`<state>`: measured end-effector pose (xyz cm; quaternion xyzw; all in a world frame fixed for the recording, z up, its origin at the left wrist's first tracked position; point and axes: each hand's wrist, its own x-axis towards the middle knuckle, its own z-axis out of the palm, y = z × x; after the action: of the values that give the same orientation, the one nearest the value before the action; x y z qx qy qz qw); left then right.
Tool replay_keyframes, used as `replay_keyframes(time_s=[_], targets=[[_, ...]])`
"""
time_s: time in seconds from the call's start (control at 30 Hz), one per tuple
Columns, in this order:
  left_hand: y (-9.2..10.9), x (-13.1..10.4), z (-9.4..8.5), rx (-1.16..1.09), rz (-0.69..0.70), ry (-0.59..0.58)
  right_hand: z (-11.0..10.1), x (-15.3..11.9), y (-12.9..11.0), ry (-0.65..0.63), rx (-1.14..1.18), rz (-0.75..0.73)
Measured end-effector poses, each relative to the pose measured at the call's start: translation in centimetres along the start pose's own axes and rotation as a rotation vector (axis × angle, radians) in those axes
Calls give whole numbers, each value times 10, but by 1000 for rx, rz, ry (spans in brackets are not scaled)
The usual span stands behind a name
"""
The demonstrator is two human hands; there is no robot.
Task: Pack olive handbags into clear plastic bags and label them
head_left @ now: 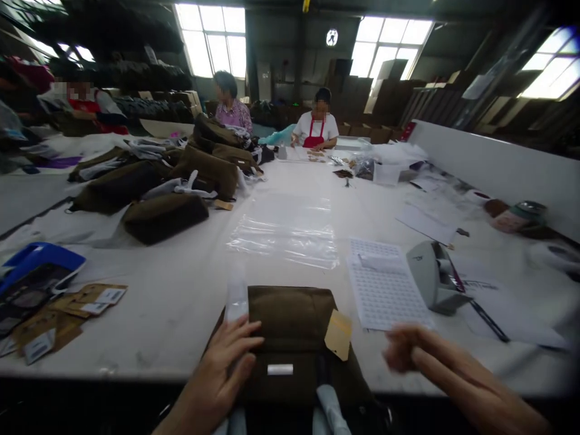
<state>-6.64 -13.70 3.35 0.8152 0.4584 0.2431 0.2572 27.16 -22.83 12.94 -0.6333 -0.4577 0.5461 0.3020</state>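
A dark olive-brown bag (pixel 290 323) lies in front of me at the table's near edge, with a small pale label on its front. My left hand (pixel 222 368) rests on the bag's left side, fingers spread, beside a clear plastic strip (pixel 236 293). On the bag's upper right lies a tan hang tag (pixel 339 335). Greyish wrapping covers the straps (pixel 331 409) at the bottom. To the right of the bag, my right hand (pixel 423 356) is raised with curled fingers, blurred at the tips; what they pinch, if anything, cannot be seen. A printed label sheet (pixel 385 284) is just beyond it.
Clear plastic bags (pixel 285 238) lie ahead. A grey tape dispenser (pixel 435 278) and a pen (pixel 489 320) are at right. Tan tags (pixel 97 299) and a blue-handled device (pixel 40 272) sit at left, below piled brown bags (pixel 165 214). Several people work farther back.
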Motion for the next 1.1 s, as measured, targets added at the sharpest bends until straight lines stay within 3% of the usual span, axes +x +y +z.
replay_keyframes(time_s=[0.03,0.1,0.13,0.2,0.27,0.4,0.5,0.67,0.77,0.87,0.93,1.0,1.1], targets=[[-6,-7,1,7,-96,111,0,13,20,148,34,103],[-18,-12,0,3,-334,272,15,42,55,244,204,310],[-22,-10,0,-40,-432,268,26,57,69,218,291,314],[-24,2,1,-206,-510,137,49,87,84,121,376,141],[-25,22,7,-339,-422,86,59,118,87,80,304,-91],[-36,57,32,-315,-148,302,47,169,93,309,46,-295],[-43,46,52,-305,-101,324,41,168,117,381,4,-343],[-37,-10,62,-345,-149,265,61,111,149,363,75,-306],[-34,-8,55,-368,-181,255,63,105,139,453,77,-257],[-33,20,43,-354,-199,189,50,121,113,633,-66,-268],[-28,38,38,-276,-218,233,41,128,94,716,-135,-301],[-21,53,37,-147,-181,347,36,128,76,693,-102,-310],[-9,69,43,14,2,458,34,121,55,527,147,-275]])
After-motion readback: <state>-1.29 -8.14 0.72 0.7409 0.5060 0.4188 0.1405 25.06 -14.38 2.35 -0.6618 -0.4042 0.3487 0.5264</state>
